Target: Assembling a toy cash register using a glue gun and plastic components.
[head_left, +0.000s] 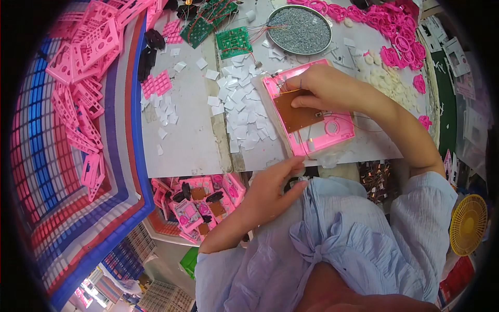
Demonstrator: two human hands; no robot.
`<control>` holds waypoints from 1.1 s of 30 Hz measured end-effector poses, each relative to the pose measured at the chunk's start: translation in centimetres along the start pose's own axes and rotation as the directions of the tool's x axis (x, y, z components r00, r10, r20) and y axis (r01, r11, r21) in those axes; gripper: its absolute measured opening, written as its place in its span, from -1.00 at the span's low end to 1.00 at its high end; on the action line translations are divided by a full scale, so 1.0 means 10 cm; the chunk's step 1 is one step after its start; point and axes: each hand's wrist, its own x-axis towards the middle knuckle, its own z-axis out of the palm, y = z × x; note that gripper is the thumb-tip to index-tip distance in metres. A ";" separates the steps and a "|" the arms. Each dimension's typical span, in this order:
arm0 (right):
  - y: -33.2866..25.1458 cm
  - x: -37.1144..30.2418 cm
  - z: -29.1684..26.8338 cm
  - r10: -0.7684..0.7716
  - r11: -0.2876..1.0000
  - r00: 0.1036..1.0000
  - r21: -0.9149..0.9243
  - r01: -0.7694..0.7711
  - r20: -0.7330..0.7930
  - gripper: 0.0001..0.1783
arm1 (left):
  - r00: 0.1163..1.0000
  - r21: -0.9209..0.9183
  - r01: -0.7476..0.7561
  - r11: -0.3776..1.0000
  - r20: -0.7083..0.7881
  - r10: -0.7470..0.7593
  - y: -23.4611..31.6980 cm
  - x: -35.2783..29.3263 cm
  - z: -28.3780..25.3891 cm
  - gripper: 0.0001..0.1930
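Observation:
A pink plastic casing (pixel 340 136) lies tilted on the worktable, its hollow side up. Inside it sits a brown circuit board (pixel 297 115) with thin wires running from it. My right hand (pixel 325 88) reaches over the far part of the casing, thumb on the board's face and fingers curled at its far edge. Those fingertips are partly hidden. By the casing's near left corner is my left hand (pixel 273 192), thumb and fingers apart and nothing visible between them. I cannot tell whether its fingertips touch the casing.
Loose white squares (pixel 241 104) cover the table left of the casing. Beyond are a round tray of small metal parts (pixel 300 30), green circuit boards (pixel 234 41) and pink rings (pixel 400 36). A striped, pink-filled container (pixel 122 130) borders the left; assembled pink casings (pixel 200 208) sit below the edge.

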 end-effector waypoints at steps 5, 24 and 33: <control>-0.30 0.03 -0.04 0.168 0.939 0.986 -0.301 -0.165 -0.017 -0.58 | 0.916 0.645 -0.188 0.741 -0.157 0.369 0.05 0.35 -0.19 -0.42; -0.51 -0.54 0.39 -0.017 0.844 0.994 -0.535 -0.043 -0.107 -0.44 | 0.951 0.646 -0.309 0.698 0.224 0.215 0.68 1.24 -0.91 -0.73; -0.52 -0.54 0.50 -0.053 0.849 0.976 -0.523 -0.067 -0.212 -0.45 | 0.775 0.969 -0.248 0.013 0.191 0.603 0.49 2.88 -0.93 -0.89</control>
